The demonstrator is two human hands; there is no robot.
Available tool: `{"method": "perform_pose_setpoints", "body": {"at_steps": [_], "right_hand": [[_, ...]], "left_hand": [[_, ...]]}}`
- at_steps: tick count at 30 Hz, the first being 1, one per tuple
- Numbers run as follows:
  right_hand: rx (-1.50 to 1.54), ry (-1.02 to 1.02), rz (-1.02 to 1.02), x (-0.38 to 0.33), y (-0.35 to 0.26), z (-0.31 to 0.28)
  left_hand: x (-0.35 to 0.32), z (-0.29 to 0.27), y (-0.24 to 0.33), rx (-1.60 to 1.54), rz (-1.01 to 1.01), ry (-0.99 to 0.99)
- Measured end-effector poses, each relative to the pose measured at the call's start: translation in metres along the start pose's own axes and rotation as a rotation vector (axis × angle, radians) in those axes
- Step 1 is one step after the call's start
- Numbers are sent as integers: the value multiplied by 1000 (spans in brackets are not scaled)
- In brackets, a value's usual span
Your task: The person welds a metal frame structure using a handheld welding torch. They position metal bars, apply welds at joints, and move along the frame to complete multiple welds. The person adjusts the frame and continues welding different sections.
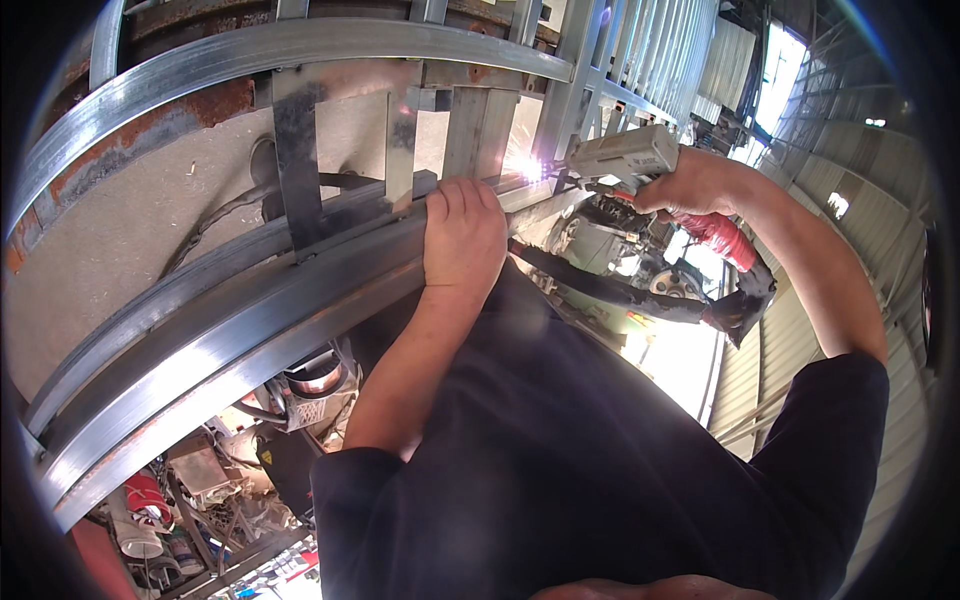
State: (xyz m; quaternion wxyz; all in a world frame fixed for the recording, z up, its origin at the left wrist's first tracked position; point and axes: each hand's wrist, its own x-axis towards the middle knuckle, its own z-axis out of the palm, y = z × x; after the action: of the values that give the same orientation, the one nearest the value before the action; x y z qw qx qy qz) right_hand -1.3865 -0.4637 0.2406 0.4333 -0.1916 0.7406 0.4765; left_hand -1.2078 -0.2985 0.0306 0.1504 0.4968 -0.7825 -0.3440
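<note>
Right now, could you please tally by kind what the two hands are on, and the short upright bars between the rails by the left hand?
Hands: 2, left hand and right hand
Welding torch: 1, in the right hand
Rail gripped by the left hand: 1
Upright bars: 2, dark bar and bright bar
Total: 6

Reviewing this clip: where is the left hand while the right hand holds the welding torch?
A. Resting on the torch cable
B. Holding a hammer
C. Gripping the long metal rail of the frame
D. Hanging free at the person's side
C: the left hand is wrapped over the metal rail, with the welding torch in the right hand sparking just beyond it.
</note>
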Motion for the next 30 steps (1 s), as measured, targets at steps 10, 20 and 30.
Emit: {"method": "perform_pose_setpoints", "body": {"at_steps": [10,20,30], "right_hand": [[3,25,-35,-4,2,2],[37,52,-36,-11,2,6],[-12,35,-12,-9,10,4]], "left_hand": [[-1,4,-2,35,6,2],[-1,4,-3,51,9,-9],[0,7,-3,7,3,-23]]}}
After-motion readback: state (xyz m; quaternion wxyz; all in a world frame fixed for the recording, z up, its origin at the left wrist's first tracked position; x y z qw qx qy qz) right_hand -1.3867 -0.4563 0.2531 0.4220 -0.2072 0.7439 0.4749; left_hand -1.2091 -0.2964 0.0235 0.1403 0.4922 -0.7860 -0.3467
